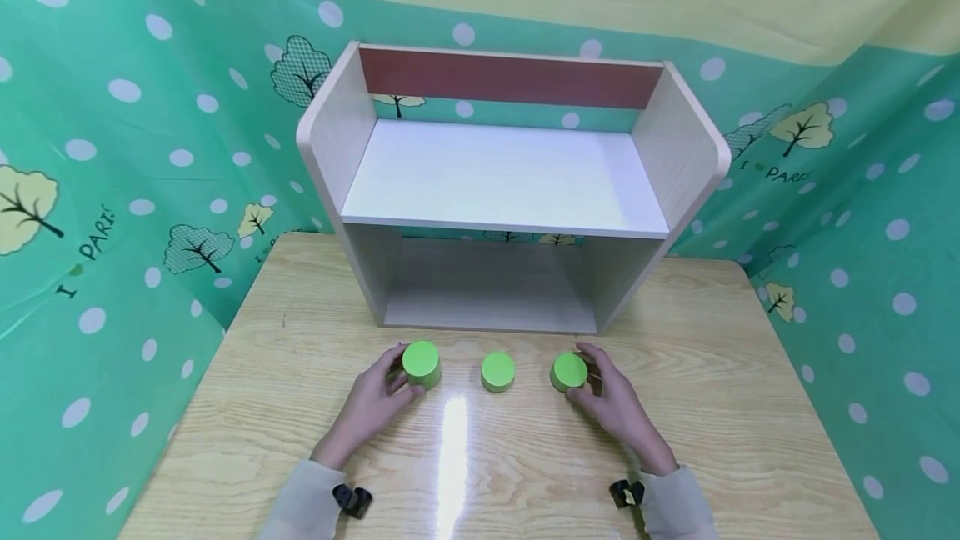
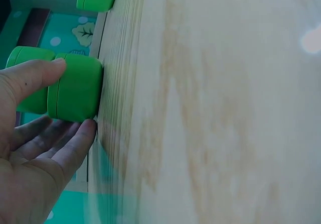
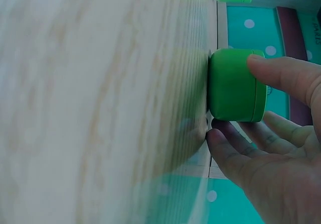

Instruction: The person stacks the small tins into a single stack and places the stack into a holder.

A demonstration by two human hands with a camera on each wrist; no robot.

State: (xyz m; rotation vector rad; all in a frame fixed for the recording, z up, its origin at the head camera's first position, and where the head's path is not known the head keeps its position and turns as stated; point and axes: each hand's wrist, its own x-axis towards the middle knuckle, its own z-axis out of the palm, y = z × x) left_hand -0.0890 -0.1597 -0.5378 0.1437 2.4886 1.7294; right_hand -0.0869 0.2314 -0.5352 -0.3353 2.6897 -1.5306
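Observation:
Three spots in a row on the wooden table hold green round lidded boxes. At the left, my left hand has its thumb and fingers on either side of a stack of two; the lower box stands on the table and the upper box sits on it. The thumb lies near their joint. A single middle box stands between the hands, touched by neither. My right hand curves round the right box, its thumb on the lid edge and its fingers at the opposite side.
Just behind the boxes stands a two-level shelf with pale side panels and a dark red back strip. The table reflects a bright light streak. A green dotted cloth hangs around the back and sides.

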